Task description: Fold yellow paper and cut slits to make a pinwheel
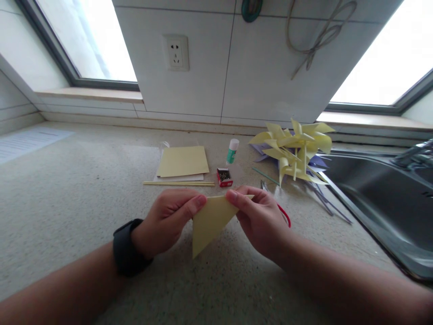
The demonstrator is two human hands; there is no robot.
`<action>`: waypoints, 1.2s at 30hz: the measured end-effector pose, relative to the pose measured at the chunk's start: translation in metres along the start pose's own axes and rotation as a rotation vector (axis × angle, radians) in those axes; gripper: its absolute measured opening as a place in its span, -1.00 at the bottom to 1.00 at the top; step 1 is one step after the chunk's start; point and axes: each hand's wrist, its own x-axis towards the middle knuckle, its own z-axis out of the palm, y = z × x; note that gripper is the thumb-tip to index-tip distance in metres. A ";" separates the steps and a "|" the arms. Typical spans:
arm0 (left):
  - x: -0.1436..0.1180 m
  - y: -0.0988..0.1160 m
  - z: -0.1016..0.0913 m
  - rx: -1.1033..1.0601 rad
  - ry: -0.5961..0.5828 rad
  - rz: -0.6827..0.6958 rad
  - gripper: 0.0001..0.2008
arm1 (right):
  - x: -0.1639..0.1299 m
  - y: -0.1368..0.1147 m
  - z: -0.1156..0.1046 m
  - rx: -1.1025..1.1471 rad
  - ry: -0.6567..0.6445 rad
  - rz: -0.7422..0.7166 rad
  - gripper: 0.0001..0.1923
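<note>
A yellow sheet of paper [211, 221], folded into a triangle, is held above the counter between both hands. My left hand [172, 219] pinches its upper left corner with thumb and fingers. On the other side, my right hand [259, 214] grips the upper edge near the right tip. One point of the triangle hangs downward. Partly hidden behind my right hand are scissors [284, 215] with a red handle. Just beyond the hands sits a small red box [224, 178] with tiny metal pieces inside.
A stack of yellow paper [184, 161] lies behind thin wooden sticks [179, 183]. A glue stick [232, 151] stands upright. Yellow and purple paper pinwheels [297, 149] pile up beside the sink [382, 198]. A printed sheet [32, 142] lies far left.
</note>
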 end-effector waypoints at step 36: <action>0.012 -0.019 -0.013 -0.137 -0.300 -0.319 -0.70 | 0.013 0.003 -0.010 -0.235 0.053 -0.144 -0.76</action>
